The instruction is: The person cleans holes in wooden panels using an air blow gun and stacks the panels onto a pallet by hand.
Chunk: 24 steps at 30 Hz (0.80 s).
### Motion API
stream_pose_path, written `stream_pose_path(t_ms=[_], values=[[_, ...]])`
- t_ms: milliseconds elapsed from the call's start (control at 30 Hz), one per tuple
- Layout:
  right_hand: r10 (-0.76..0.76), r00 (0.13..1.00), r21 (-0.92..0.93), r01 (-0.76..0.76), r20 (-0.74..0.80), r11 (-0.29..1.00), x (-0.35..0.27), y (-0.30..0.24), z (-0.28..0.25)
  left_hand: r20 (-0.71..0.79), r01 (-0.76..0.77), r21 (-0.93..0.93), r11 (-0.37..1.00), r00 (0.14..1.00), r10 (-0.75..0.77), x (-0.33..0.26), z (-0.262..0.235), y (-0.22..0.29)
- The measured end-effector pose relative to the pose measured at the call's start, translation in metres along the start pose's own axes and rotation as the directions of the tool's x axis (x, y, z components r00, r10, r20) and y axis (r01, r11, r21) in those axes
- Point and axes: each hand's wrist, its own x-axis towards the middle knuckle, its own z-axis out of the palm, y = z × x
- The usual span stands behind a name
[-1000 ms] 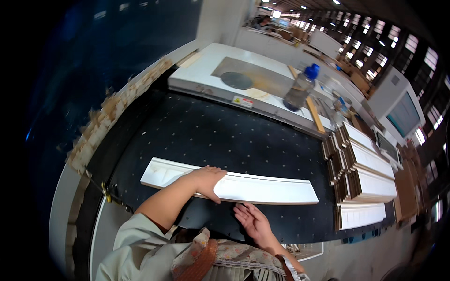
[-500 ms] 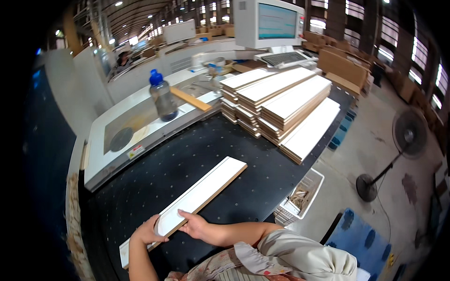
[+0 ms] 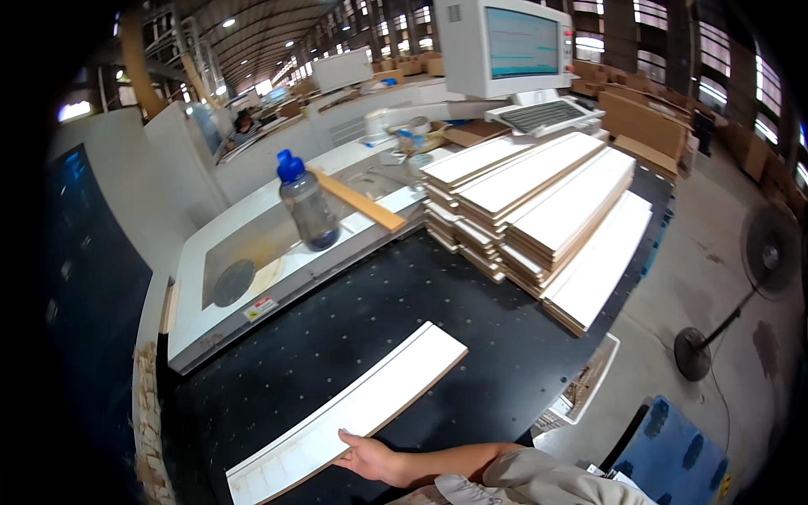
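Observation:
A long white board (image 3: 358, 408) with brown edges and a groove along its far side lies slantwise over the black table (image 3: 295, 353). My right hand (image 3: 368, 459) grips its near edge, thumb on the white face and fingers underneath. My left hand is out of the picture. Beyond the board, at the far right of the table, white boards of the same kind (image 3: 547, 194) are piled in several uneven stacks.
On the pale machine ledge (image 3: 202, 328) stand a blue-capped bottle (image 3: 310, 206) and a wooden strip (image 3: 362, 202). A monitor (image 3: 513, 42) and keyboard (image 3: 539, 116) sit behind the stacks. Right of the table are a white basket (image 3: 589, 383), a blue pallet (image 3: 673, 446) and a fan (image 3: 768, 252).
My left hand has let go of the board and left the picture. My right hand still grips it. The view has shifted, so the surroundings appear lower and further right.

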Motion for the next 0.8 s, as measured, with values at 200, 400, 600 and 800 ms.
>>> stream_pose_path(t_ms=[200,400,600,800], values=[[0.119,0.992,0.022,-0.118,-0.05,0.993,-0.025,-0.009,0.027,0.272,0.181,0.092,0.979,0.941,-0.2,-0.015,0.007,0.006],[0.034,0.999,-0.04,-0.034,-0.004,0.999,-0.016,-0.006,0.021,0.549,0.27,0.134,0.953,0.781,-0.299,-0.001,0.01,0.01],[0.013,1.0,-0.059,-0.013,-0.004,0.998,-0.018,-0.005,0.024,0.319,0.161,0.119,0.98,0.928,-0.191,-0.039,0.066,-0.022],[0.008,0.999,-0.074,-0.006,0.032,0.997,-0.017,-0.003,0.015,0.34,0.172,0.154,0.973,0.915,-0.216,-0.036,0.061,-0.014]])
